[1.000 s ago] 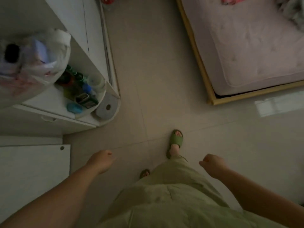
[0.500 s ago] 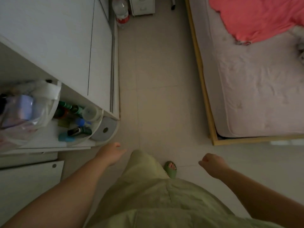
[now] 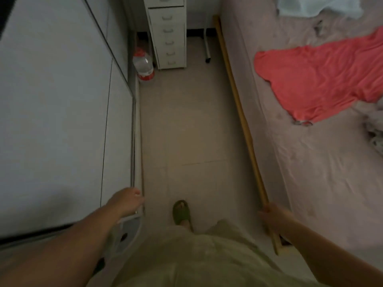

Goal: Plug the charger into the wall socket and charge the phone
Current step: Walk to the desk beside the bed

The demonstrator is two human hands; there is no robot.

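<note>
No charger, phone or socket shows anywhere here, so where they lie I cannot tell. By my guess a charger is light and hard: best gripped by the plug body, never the limp cable, and pushed in straight. A phone is smooth and breakable, so it wants a hold across both edges.

Both hands are empty. The left hand [image 3: 126, 201] hangs with fingers loosely curled beside the wardrobe [image 3: 62, 112]; the right hand [image 3: 273, 216], also loosely curled, is near the bed frame [image 3: 242, 129]. One slipper [image 3: 182, 212] is forward on the floor [image 3: 190, 125]. Ahead stand drawers [image 3: 169, 34] and a bottle [image 3: 144, 66].
</note>
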